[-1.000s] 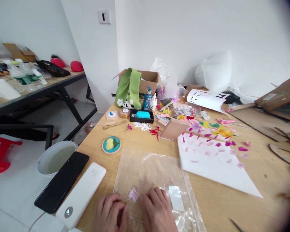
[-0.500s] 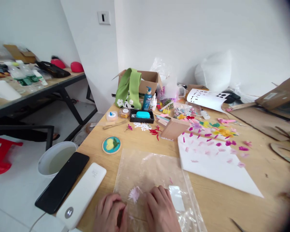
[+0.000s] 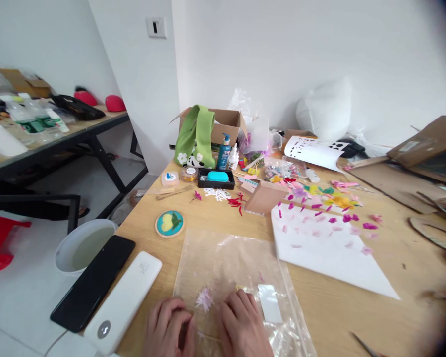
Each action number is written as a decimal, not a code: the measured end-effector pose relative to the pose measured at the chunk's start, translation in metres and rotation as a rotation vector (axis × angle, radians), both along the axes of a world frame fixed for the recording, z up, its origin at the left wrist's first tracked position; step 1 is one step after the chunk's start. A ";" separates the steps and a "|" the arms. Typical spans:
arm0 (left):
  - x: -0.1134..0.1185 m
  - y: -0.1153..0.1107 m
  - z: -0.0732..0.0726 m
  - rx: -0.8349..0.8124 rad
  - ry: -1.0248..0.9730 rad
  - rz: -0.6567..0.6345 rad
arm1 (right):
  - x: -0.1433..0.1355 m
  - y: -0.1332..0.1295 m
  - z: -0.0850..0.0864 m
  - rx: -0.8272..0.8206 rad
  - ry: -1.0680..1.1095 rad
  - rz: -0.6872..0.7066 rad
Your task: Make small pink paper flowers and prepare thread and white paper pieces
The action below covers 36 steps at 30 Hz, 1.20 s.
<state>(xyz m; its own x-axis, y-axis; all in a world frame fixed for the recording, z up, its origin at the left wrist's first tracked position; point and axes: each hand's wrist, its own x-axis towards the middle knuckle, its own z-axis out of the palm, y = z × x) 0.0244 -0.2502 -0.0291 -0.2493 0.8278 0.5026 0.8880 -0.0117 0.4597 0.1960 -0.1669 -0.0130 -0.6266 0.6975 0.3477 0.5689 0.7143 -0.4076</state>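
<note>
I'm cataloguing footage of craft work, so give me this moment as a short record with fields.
Left hand: fingers curled, at the left edge of a clear plastic bag; anything held is hidden
Right hand: over the bag, fingers bent; grip unclear
Between hands: pale purple flower, slightly farther forward
Table, left: black phone beside a white power bank
Table, right: white paper with scattered petals
Table, back: green bag before a cardboard box

The left hand [image 3: 169, 326] was curled by the left edge of a clear bag [image 3: 230, 260], and the right hand [image 3: 244, 323] was over it. A pale purple flower [image 3: 204, 299] lay between them. Pink petals [image 3: 332, 220] lay on white paper [image 3: 319, 255] to the right.
</note>
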 end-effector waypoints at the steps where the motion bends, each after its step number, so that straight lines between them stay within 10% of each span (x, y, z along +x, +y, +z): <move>1: 0.000 0.000 0.000 -0.001 0.000 0.000 | 0.000 0.000 -0.001 0.001 -0.002 -0.016; 36: 0.000 0.002 0.001 0.024 0.013 0.019 | 0.004 0.003 0.013 -0.066 -0.034 -0.014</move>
<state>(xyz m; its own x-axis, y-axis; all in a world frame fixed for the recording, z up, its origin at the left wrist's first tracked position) 0.0246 -0.2484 -0.0279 -0.2582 0.8107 0.5254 0.8939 -0.0058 0.4482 0.1999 -0.1638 0.0001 -0.6270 0.7271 0.2797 0.5933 0.6783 -0.4334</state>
